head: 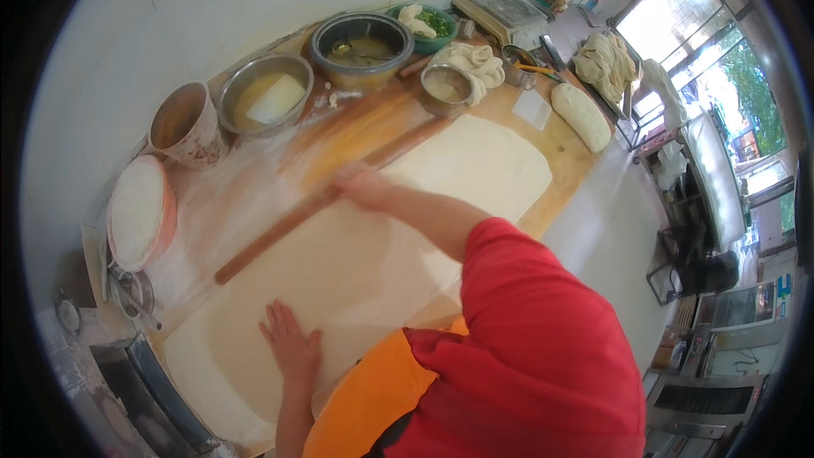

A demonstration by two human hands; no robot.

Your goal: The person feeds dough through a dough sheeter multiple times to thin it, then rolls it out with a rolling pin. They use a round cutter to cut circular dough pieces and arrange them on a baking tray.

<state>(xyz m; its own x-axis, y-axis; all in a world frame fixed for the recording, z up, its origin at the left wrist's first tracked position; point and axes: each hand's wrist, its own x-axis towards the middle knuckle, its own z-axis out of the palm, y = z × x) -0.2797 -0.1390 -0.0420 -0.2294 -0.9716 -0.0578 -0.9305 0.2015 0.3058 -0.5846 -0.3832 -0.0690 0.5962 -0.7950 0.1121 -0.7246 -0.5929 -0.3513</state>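
Observation:
A wide sheet of rolled dough [343,267] covers the near part of the floured wooden board. Along its far edge lies a long wooden rolling pin [273,238]. My right hand [362,184], slightly blurred, rests at the pin's middle; whether its fingers close around the wood cannot be made out. My left hand [290,340] lies flat on the dough at the lower left, fingers spread, holding nothing. An oblong lump of dough [580,116] sits at the board's right end, beside a white card [531,109].
Along the wall stand a tub of flour [137,213], a stained bucket [184,124], a steel bowl with liquid [267,95], a dark pot with a ladle [361,51], a green bowl of chopped greens [439,22], a small metal bowl [446,86] and a scale [502,13].

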